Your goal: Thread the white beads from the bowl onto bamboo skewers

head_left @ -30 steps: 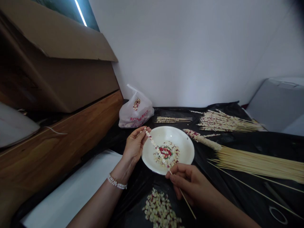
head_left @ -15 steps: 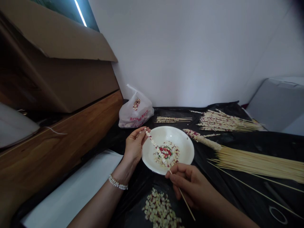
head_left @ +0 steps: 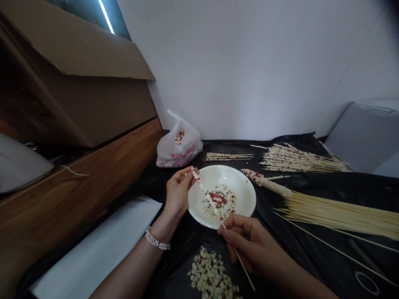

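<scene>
Head cam: the skewer (head_left: 207, 197) slants across above the plate (head_left: 243, 187). Its top tip is pinched tight between the fingers of the left hand (head_left: 177, 193), and its bare lower end is gripped in the curled fingers of the right hand (head_left: 249, 243). It's a thin bamboo stick threaded with small knobbly kernels, mostly pale, a few reddish. The plate's round and glossy white with a floral middle. Loose kernels (head_left: 210, 278) sit heaped on the black plastic-covered desk (head_left: 311, 182) just beside the right hand. Compared with half a second back, barely anything has changed; the left hand has only nudged slightly right.
</scene>
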### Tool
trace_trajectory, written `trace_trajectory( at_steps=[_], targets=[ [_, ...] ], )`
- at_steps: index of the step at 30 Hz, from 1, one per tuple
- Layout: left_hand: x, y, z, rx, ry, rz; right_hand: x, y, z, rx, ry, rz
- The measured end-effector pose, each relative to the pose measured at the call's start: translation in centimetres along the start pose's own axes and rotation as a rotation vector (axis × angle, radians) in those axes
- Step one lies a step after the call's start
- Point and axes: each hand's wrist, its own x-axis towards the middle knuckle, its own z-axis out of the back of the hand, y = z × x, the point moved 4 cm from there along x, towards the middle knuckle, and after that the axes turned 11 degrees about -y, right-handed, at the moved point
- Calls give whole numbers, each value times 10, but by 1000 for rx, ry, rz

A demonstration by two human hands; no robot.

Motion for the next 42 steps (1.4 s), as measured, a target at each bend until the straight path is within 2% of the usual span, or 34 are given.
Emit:
trace_trajectory(
  at_steps=[5,11,16,18,32,38,42],
  targets=[
    [-2,-1,-3,-25,33,60,-1,0,1,-39,23,10],
    [-3,-4,-2,-22,12,100,-3,3,0,-19,45,-11],
    [-4,0,-4,-43,115,308,-1,5,1,-37,21,-8],
    [-5,1,-5,-50,142,351,-1,4,1,-37,20,-25],
    [-1,-3,-3,-115,81,351,0,1,0,-52,35,-19],
    [1,-3,-1,-175,6,389,-4,1,0,-86,33,8],
    [0,-6,-1,-135,25,365,-3,0,1,-99,20,11]
  ],
)
